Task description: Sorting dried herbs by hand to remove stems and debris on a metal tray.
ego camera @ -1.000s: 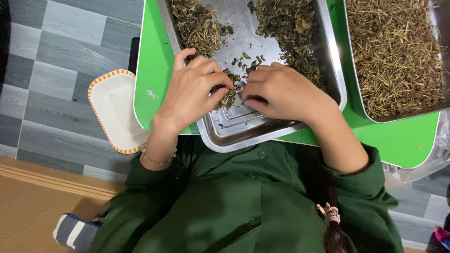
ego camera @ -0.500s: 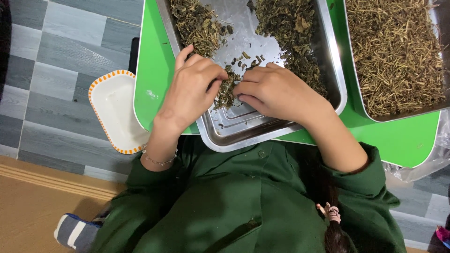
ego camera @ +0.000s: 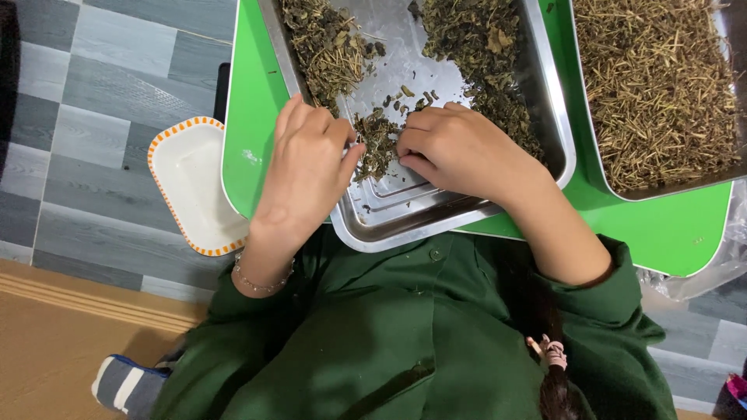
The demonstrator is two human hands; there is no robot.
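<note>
A steel tray (ego camera: 436,222) lies on a green table (ego camera: 253,117) in front of me. It holds a heap of dried stems (ego camera: 327,47) at the far left and a heap of dark dried leaves (ego camera: 482,47) at the far right. Between them, near the front, sits a small clump of dried leaves (ego camera: 376,144). My left hand (ego camera: 307,167) reaches over the tray's left rim, thumb and fingertips pinching the clump's left side. My right hand (ego camera: 459,152) is curled, its fingertips gripping the clump's right side.
A second steel tray (ego camera: 731,183), full of pale dried stems (ego camera: 654,85), stands to the right on the same table. A white dish with an orange rim (ego camera: 191,183) rests on the grey floor to the left. Clear plastic (ego camera: 700,284) hangs under the table's right corner.
My left hand has flattened and slid slightly left over the rim. My right hand has edged up the tray. The clump between them has spread a little.
</note>
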